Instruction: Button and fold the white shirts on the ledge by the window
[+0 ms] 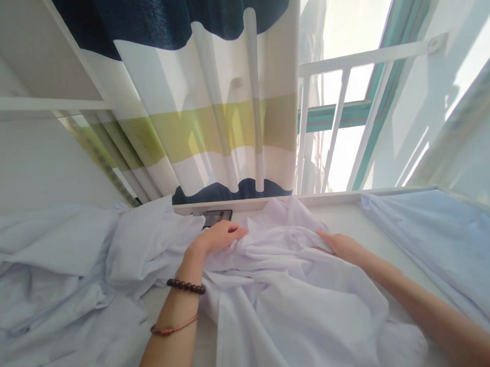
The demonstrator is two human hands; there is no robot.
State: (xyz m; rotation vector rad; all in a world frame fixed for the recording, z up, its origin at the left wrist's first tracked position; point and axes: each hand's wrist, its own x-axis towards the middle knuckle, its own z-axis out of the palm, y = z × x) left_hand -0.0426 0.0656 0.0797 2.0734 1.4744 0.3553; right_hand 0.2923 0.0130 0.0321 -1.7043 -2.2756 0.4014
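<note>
A crumpled white garment [273, 289] is spread over the white surface in front of me, its folds bunched toward the far edge. My left hand [221, 236] grips its upper left part, with the fingertips curled into the fabric. On the opposite side, my right hand [339, 245] pinches the garment's right edge between thumb and fingers; some fingertips are hidden by cloth. Beaded and thin cord bracelets circle my left wrist. A phone [219, 217] lies flat just beyond my left hand, partly covered.
More white clothing [71, 264] is heaped at the left. A folded pale cloth [443, 241] lies at the right. Along the far edge hang a striped curtain [219, 125] and a white railing [335, 121] before a bright window. A white wall stands on the right.
</note>
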